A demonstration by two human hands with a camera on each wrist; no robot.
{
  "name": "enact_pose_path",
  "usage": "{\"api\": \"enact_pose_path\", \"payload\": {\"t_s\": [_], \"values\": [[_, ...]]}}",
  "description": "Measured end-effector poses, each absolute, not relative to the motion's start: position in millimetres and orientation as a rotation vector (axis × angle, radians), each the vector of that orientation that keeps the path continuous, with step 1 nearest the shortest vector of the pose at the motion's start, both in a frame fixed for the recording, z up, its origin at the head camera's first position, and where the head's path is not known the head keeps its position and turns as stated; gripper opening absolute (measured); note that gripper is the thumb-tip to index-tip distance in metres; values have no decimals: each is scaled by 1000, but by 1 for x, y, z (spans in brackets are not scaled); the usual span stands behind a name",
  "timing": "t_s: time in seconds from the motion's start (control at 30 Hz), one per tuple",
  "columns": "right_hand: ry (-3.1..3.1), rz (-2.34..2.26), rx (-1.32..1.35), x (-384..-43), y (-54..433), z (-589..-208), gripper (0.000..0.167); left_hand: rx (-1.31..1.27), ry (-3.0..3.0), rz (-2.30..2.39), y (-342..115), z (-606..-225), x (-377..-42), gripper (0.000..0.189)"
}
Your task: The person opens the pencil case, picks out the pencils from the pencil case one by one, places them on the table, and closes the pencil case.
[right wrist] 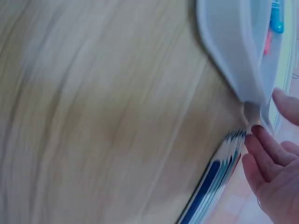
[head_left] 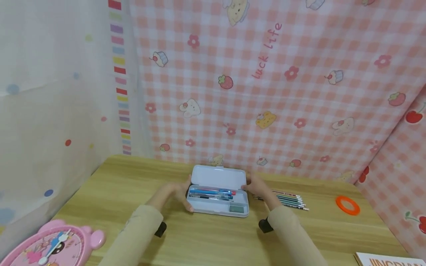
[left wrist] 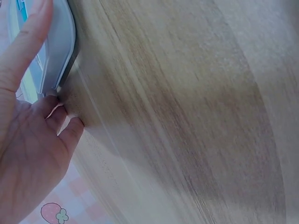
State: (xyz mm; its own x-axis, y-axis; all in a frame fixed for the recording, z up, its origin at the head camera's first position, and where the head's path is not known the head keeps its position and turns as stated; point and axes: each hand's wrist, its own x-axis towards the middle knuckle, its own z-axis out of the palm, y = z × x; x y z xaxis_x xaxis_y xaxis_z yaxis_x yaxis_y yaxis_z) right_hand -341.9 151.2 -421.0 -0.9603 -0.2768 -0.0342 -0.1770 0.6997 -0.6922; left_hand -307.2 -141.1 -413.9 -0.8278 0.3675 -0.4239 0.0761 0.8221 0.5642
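An open white pencil case (head_left: 219, 212) lies on the table, its lid (head_left: 217, 177) tipped back toward the wall. Several pens (head_left: 209, 193) lie in its long compartment, and a greenish block (head_left: 236, 209) sits in the small right one. My left hand (head_left: 181, 194) grips the left end, thumb along the side (left wrist: 58, 44) and fingers near the hinge corner. At the opposite end, my right hand (head_left: 256, 185) holds the case by the hinge corner, fingertips against it. In the right wrist view, sharpened pencils (right wrist: 212, 182) lie just beside those fingers.
Several pencils (head_left: 293, 201) lie in a row right of the case. Farther right is an orange ring (head_left: 347, 205). A pink toy clock (head_left: 83, 240) stands at front left, a white book (head_left: 386, 260) at front right. Patterned cloth (head_left: 206, 129) hangs behind the table.
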Motion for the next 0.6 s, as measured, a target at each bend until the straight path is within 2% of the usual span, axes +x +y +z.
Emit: {"api": "enact_pose_path", "payload": {"t_s": [0.17, 0.27, 0.33, 0.43, 0.53, 0.6], "values": [[2770, -1233, -279, -340, 147, -424, 71, 409, 2468, 738, -146, -417, -305, 128], [2832, -1236, -274, -340, 145, -425, 73, 406, 2410, 893, -151, -416, -302, 120], [2866, -1235, -278, -341, 145, -425, 75, 386, 2361, 1060, -153, -417, -304, 106], [2854, -1302, -255, -343, 145, -425, 72, 374, 2359, 1308, -154, -425, -315, 75], [2850, -1383, -263, -344, 147, -425, 62, 355, 2448, 1522, -152, -450, -338, 52], [2845, -1445, -257, -344, 148, -425, 51, 297, 2524, 1609, -154, -479, -361, 44]]}}
